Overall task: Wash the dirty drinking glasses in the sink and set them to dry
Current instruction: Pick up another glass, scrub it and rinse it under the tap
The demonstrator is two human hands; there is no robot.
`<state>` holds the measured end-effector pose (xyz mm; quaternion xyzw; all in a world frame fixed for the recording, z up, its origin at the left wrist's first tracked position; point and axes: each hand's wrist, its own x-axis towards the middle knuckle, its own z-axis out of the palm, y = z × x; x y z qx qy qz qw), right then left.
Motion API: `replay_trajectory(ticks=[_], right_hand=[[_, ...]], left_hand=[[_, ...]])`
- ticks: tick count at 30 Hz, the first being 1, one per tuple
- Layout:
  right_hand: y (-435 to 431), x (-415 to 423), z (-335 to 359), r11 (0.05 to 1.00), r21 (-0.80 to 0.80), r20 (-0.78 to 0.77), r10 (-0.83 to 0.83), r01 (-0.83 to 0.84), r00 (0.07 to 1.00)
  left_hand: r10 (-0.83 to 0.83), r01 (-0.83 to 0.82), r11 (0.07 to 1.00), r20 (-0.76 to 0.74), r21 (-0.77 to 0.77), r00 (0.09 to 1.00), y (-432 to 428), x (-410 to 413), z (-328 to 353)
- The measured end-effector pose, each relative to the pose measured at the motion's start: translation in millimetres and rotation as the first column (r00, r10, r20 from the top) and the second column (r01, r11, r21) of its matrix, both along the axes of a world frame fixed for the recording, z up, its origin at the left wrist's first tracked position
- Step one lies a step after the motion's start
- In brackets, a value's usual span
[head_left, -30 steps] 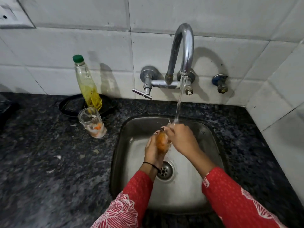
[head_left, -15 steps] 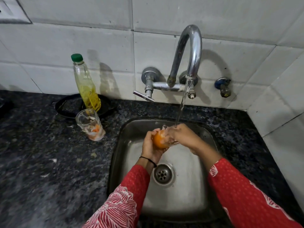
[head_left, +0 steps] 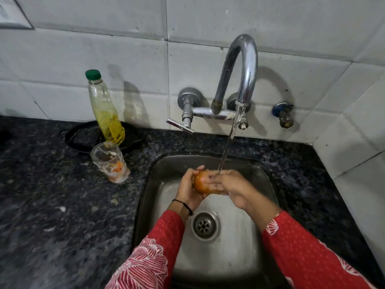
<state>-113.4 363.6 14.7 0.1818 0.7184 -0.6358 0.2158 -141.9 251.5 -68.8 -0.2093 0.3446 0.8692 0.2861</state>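
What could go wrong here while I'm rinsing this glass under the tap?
The wet glass, gripped only between your left hand and right hand, could slip and break in the steel sink. The dirty glass stands near the sink's rim; your sleeve could knock it over.

Pale grey square wall tiles (head_left: pixel 125 55) fill the upper half of the frame and turn a corner at the right edge. Below them a dark speckled stone counter (head_left: pixel 52 205) spreads across the lower left. A switch plate (head_left: pixel 12 15) sits at the upper left corner.
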Motion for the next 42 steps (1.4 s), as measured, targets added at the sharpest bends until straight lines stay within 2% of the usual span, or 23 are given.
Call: replay_trajectory(ticks=[3,4,6,8,9,10,11,12,14,15,17,18,19,21,24,28,30,32,33,34,35,39,42], right_hand=[[-1.8,13.7,-9.1,0.921,0.316,-0.257,0.315,-0.229,0.914],[1.5,16.7,-15.4,0.812,0.497,-0.260,0.476,-0.307,0.840],[7.0,17.8,-24.1,0.464,0.798,-0.093,0.726,-0.386,0.681],[9.9,14.6,-29.6,0.284,0.897,-0.009,0.777,-0.338,0.629],[4.7,13.0,-28.9,0.386,0.862,-0.073,0.735,-0.327,0.675],[-3.9,12.9,-29.4,0.639,0.724,-0.242,0.586,-0.258,0.773],[-15.2,13.8,-24.7,0.859,0.490,-0.307,0.330,-0.149,0.893],[-27.0,10.2,-26.0,0.987,0.158,-0.239,0.023,0.016,0.971],[-40.9,4.1,-37.2,0.968,-0.111,-0.091,-0.236,0.226,0.967],[-41.3,10.4,-46.8,0.986,-0.051,-0.160,-0.166,0.160,0.973],[-36.5,19.6,-52.5,0.964,0.262,-0.393,0.062,0.048,0.917],[-27.9,24.2,-52.2,0.906,0.423,-0.388,0.192,-0.011,0.901],[-12.5,27.0,-53.6,0.749,0.659,-0.430,0.444,-0.063,0.786],[5.3,21.9,-56.4,0.579,0.793,-0.334,0.674,-0.189,0.659],[-16.5,13.9,-51.0,0.884,0.467,-0.404,0.225,-0.012,0.887],[-53.9,-3.8,-49.7,0.956,0.040,-0.172,-0.281,0.292,0.944],[-45.9,5.1,-52.7,0.970,-0.001,-0.278,-0.232,0.242,0.932],[-20.0,13.0,-59.9,0.953,0.302,-0.454,0.126,0.019,0.882],[-7.1,16.4,-59.9,0.821,0.547,-0.364,0.409,-0.163,0.837],[5.3,10.8,-67.2,0.696,0.661,-0.247,0.554,-0.280,0.795],[11.2,11.3,-60.0,0.669,0.665,-0.194,0.585,-0.333,0.788],[-8.9,3.5,-59.5,0.788,0.595,-0.262,0.375,-0.157,0.889],[-32.6,-6.5,-68.1,0.953,0.260,-0.150,-0.119,0.156,0.981]], left_hand=[[-0.283,0.300,0.928,0.104,-0.221,0.953,-5.3,-7.3,5.9],[-0.289,0.314,0.920,0.135,-0.234,0.948,-6.2,-10.2,4.5],[-0.220,0.249,0.948,0.156,-0.199,0.963,-6.4,-11.4,-0.6],[-0.131,0.142,0.984,0.101,-0.110,0.986,-3.8,-8.8,-5.4],[-0.072,0.075,0.996,0.060,-0.045,0.996,-1.5,-6.1,-8.7],[0.005,-0.005,1.000,0.033,0.001,0.999,1.5,-3.1,-14.2],[0.060,-0.062,0.997,0.026,0.053,0.998,5.0,1.6,-14.5],[0.095,-0.096,0.993,0.022,0.070,0.995,8.9,4.0,-17.4],[0.065,-0.067,0.996,0.030,0.067,0.997,15.3,6.2,-14.8],[0.025,-0.027,0.999,0.052,0.022,0.998,14.8,5.2,-10.3],[-0.056,0.072,0.990,0.136,-0.118,0.989,9.7,-5.4,-7.2],[-0.083,0.113,0.981,0.186,-0.157,0.979,5.5,-11.7,-6.8],[-0.097,0.135,0.977,0.222,-0.166,0.970,1.8,-16.6,-6.8],[-0.087,0.124,0.982,0.244,-0.142,0.966,-0.4,-19.9,-5.4],[-0.053,0.066,0.995,0.173,-0.070,0.984,5.8,-19.5,-11.6],[-0.028,0.039,0.988,0.079,-0.151,0.996,16.4,-17.2,-17.8],[-0.074,0.092,0.975,0.095,-0.202,0.993,14.4,-21.8,-13.9],[-0.116,0.144,0.968,0.140,-0.206,0.983,11.5,-27.2,-11.9],[-0.111,0.149,0.964,0.173,-0.222,0.979,11.0,-27.7,-11.9],[-0.102,0.148,0.962,0.200,-0.229,0.975,10.7,-28.6,-15.2],[-0.111,0.157,0.963,0.205,-0.220,0.972,11.3,-26.8,-16.3],[-0.110,0.136,0.978,0.165,-0.158,0.980,19.1,-17.1,-24.4],[-0.023,0.047,0.973,0.112,-0.224,0.993,26.5,-14.7,-34.4]])
